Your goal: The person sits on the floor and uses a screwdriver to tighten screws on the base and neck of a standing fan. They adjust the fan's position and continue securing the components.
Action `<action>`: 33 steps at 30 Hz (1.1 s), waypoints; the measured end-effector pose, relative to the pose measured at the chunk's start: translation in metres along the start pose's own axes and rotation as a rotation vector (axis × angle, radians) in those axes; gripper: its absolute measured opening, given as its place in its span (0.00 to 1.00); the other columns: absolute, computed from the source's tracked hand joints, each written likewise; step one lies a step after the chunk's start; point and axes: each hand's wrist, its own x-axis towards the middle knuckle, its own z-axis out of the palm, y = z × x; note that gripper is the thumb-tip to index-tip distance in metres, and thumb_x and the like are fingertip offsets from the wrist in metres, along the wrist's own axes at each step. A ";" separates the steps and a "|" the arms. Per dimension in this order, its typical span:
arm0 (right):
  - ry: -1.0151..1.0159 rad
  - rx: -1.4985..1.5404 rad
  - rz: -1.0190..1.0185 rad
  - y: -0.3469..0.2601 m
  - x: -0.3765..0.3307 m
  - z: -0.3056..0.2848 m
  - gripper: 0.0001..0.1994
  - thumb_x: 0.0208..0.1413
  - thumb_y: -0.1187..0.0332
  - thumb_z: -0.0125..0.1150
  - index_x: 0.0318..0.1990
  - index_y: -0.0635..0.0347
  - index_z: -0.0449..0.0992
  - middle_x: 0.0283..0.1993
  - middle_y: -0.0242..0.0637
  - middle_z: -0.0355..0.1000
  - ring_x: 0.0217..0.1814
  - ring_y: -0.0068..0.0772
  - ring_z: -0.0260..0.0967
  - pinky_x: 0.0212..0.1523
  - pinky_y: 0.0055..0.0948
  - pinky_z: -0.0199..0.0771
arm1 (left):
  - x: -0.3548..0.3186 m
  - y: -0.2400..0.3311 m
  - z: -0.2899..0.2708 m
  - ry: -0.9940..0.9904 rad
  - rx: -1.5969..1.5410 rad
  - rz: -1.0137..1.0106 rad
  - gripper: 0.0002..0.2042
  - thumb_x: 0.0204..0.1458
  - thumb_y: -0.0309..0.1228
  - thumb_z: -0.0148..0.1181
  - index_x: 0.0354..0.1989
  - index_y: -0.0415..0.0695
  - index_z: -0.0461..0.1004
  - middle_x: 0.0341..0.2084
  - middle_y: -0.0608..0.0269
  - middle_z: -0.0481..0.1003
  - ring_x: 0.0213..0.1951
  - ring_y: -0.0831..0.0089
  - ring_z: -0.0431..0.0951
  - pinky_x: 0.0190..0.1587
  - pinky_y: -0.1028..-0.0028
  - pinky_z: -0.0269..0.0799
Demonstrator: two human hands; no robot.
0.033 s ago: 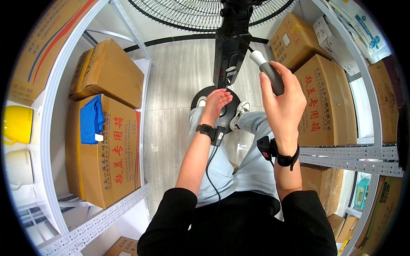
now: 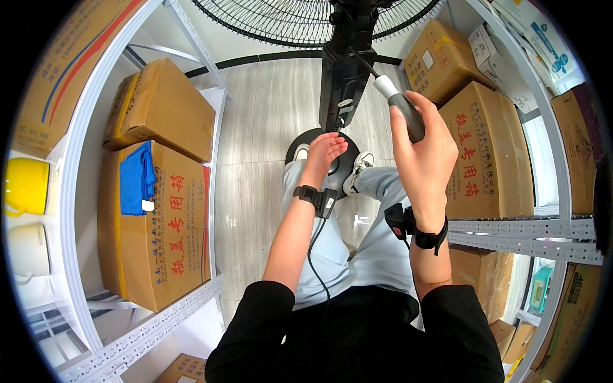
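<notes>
In my right hand (image 2: pixel 426 143) is a screwdriver (image 2: pixel 402 107) with a grey handle and a white collar, the fingers closed round the handle. Its dark shaft slants up and left to the black post (image 2: pixel 345 83) of a standing fan; the tip is lost against the black housing. My left hand (image 2: pixel 327 152) is just below the post's lower end, fingers stretched out and nothing visible in them. A small shiny part (image 2: pixel 340 122) shows right above those fingers. Behind the hand lies the fan's round black base (image 2: pixel 348 169), between my shoes.
The fan's wire cage (image 2: pixel 268 25) spans the far side. On the left, a white metal shelf (image 2: pixel 83 159) carries cardboard boxes (image 2: pixel 159 115), a blue cloth (image 2: pixel 135 182) and a yellow container (image 2: pixel 27 186). More cardboard boxes (image 2: pixel 488 159) stand on the right. Cables hang from both wrist devices.
</notes>
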 end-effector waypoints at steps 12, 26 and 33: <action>-0.165 -0.040 -0.009 0.003 0.003 -0.006 0.19 0.51 0.65 0.63 0.50 0.59 0.70 0.37 0.48 0.70 0.38 0.48 0.72 0.37 0.39 0.73 | -0.001 -0.001 -0.002 -0.011 -0.009 0.008 0.12 0.55 0.23 0.47 0.45 0.32 0.66 0.37 0.48 0.74 0.41 0.58 0.78 0.49 0.65 0.75; -0.184 -0.076 0.055 -0.003 0.007 -0.008 0.20 0.52 0.63 0.62 0.50 0.62 0.69 0.40 0.52 0.72 0.39 0.50 0.73 0.37 0.40 0.73 | 0.000 -0.001 -0.001 -0.013 0.006 0.015 0.12 0.57 0.25 0.45 0.46 0.31 0.66 0.37 0.47 0.74 0.41 0.58 0.78 0.49 0.64 0.75; -0.199 -0.032 0.062 -0.005 0.008 -0.005 0.20 0.51 0.65 0.63 0.50 0.61 0.69 0.40 0.49 0.70 0.38 0.51 0.72 0.36 0.41 0.73 | 0.001 -0.001 0.000 0.011 0.006 -0.004 0.11 0.56 0.23 0.44 0.46 0.32 0.66 0.37 0.47 0.74 0.41 0.58 0.78 0.48 0.64 0.76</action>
